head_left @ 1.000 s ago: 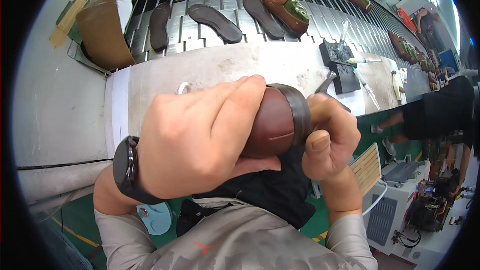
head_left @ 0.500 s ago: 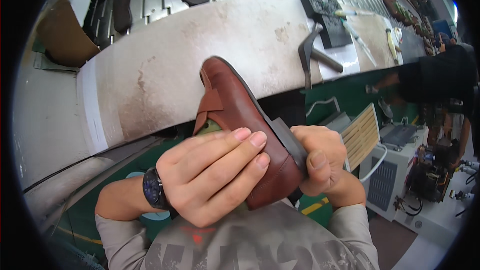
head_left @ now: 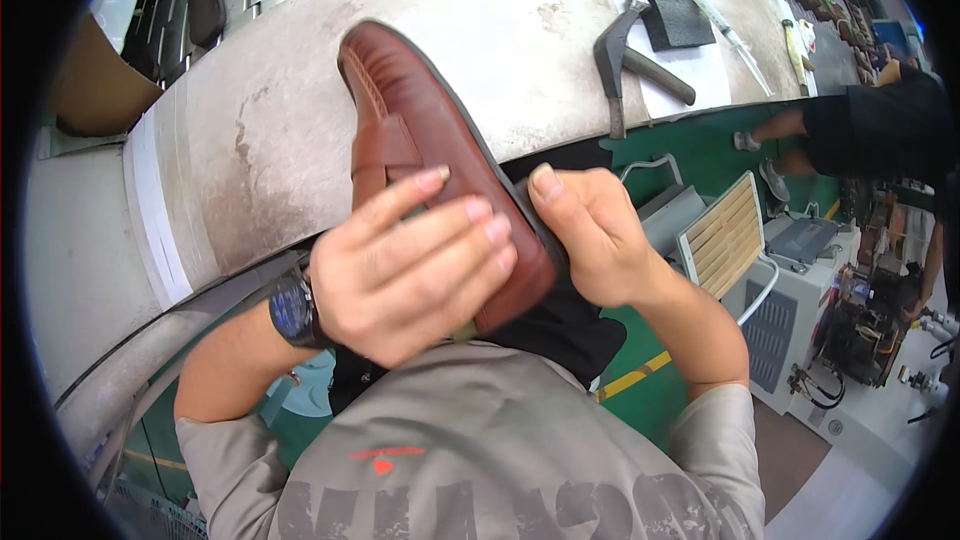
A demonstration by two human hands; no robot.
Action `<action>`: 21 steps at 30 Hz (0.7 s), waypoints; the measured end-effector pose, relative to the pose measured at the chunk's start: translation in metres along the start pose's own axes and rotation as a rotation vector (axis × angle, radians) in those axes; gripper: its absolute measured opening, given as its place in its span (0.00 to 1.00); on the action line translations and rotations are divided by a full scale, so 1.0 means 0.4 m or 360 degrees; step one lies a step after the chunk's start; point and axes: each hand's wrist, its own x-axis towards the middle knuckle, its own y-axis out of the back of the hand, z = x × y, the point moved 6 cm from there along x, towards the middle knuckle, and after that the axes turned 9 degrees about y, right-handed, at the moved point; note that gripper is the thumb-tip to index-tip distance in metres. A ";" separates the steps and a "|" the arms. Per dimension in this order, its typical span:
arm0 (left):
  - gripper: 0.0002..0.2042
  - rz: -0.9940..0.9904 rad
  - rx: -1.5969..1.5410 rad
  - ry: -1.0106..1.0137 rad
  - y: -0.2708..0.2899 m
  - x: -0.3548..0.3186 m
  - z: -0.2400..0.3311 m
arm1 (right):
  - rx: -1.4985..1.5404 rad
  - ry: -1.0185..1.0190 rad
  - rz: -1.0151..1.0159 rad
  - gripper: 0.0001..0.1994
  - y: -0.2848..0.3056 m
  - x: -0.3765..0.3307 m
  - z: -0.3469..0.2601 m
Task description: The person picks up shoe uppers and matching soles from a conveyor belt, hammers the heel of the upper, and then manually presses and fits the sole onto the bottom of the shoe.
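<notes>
A reddish-brown leather loafer (head_left: 465, 155) with a strap across its instep is held on its side, toe pointing up and away over the bench edge. Its dark sole and heel (head_left: 546, 232) face right. My left hand (head_left: 405, 275), with a watch on its wrist, wraps round the shoe's upper, fingers laid across the side and back part. At the heel, my right hand (head_left: 600, 240) is closed with its thumb against the sole edge. Its other fingers are curled and partly hidden, as is the heel itself.
On the pale, stained bench (head_left: 270, 150) lie a hammer (head_left: 625, 65), a black block (head_left: 675, 15) and several syringe-like tubes (head_left: 725, 35). Dark soles (head_left: 208, 0) rest on a slatted conveyor behind. A wooden slatted panel (head_left: 725, 235) and a machine stand right, near another person (head_left: 880, 130).
Both hands and the shoe have moved up and left in view, the toe reaching further over the bench. My right thumb has moved along the sole edge toward the front of the heel.
</notes>
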 end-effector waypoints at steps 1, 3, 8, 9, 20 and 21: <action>0.14 0.0013 0.0034 0.0033 -0.008 -0.002 -0.024 | -0.0036 0.0063 0.0023 0.26 -0.001 0.027 0.007; 0.14 0.0029 0.0114 0.0007 -0.024 -0.013 -0.062 | -0.0116 0.0174 0.0001 0.25 -0.006 0.076 0.033; 0.12 0.0104 0.0081 -0.0072 -0.039 -0.035 -0.094 | -0.0365 0.0317 -0.0130 0.23 -0.018 0.104 0.054; 0.12 0.0091 0.0080 -0.0045 -0.042 -0.034 -0.099 | -0.0425 0.0352 -0.0153 0.23 -0.020 0.106 0.052; 0.10 0.0074 0.0068 -0.0024 -0.051 -0.019 -0.100 | -0.1087 0.0335 -0.0491 0.24 -0.020 0.147 -0.006; 0.10 0.0056 0.0068 -0.0025 -0.051 -0.016 -0.099 | -0.1087 0.0334 -0.0482 0.24 -0.019 0.147 -0.005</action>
